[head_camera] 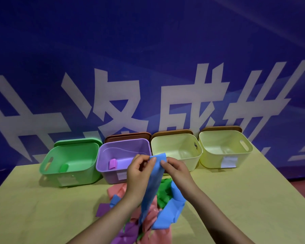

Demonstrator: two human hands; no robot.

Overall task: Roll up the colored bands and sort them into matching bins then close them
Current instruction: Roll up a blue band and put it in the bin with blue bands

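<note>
Fingers and thumbs of left hand [139,170] and right hand [174,169] pinching the top end of a blue band [152,184], held up in front of the purple bin [120,161], its smooth flat strip hanging down into a heap of bands [148,213] in pink, green, purple and blue. Matte yellowish table [236,199] underneath. Behind, a row of rounded plastic bins: green bin [72,164] holding a green roll [63,167], purple holding a purple roll [112,164], two pale yellow bins [176,150], lids propped behind. Blue banner wall [148,50] with large white characters.
</note>
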